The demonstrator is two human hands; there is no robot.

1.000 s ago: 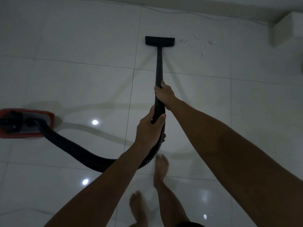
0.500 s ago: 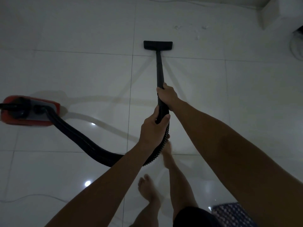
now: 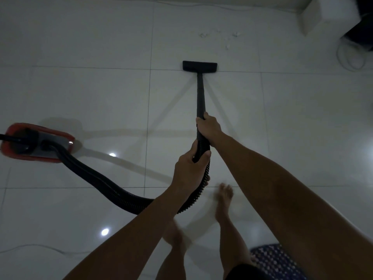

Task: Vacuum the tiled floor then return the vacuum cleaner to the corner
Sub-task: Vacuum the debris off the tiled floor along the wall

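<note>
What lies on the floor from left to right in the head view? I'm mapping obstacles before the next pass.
Red vacuum cleaner body → black hose → floor nozzle → scattered debris → patterned mat → white box → coiled cord.

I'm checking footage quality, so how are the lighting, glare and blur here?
Head view: dim overall; bright glare spots on the glossy white tiled floor; the bare feet are motion-blurred; the black vacuum floor nozzle stays sharp; wide-angle distortion bends the tile lines.

A home room (dim): glossy tiled floor point(image 3: 101, 98), patterned mat point(image 3: 276, 259).
</note>
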